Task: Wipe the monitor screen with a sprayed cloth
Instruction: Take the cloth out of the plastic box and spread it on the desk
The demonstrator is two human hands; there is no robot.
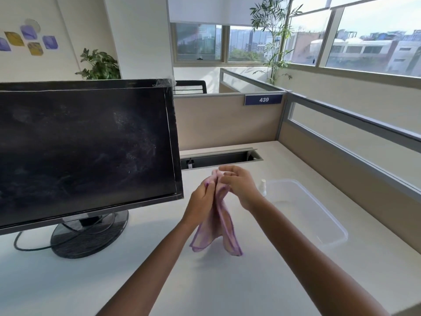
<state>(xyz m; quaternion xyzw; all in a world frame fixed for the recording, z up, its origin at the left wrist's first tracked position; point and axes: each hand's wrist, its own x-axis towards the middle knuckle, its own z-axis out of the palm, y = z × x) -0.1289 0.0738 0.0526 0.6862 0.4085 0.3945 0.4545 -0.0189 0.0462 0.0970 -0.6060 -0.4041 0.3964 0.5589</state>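
Note:
A black monitor (86, 147) stands at the left on a round base, its dark screen smeared and dusty. Right of its lower corner I hold a pink cloth with purple edging (219, 229) above the desk. My left hand (201, 201) pinches the cloth's top edge on one side, and my right hand (239, 185) grips it on the other. The cloth hangs down in two folds between my wrists. A small white spray bottle (263, 187) stands just behind my right hand, partly hidden.
A clear plastic bin (319, 215) sits on the white desk (227, 281) to the right. An open cable slot (218, 158) runs along the back. Beige partitions close the rear and right. A black cable (25, 247) loops by the monitor base.

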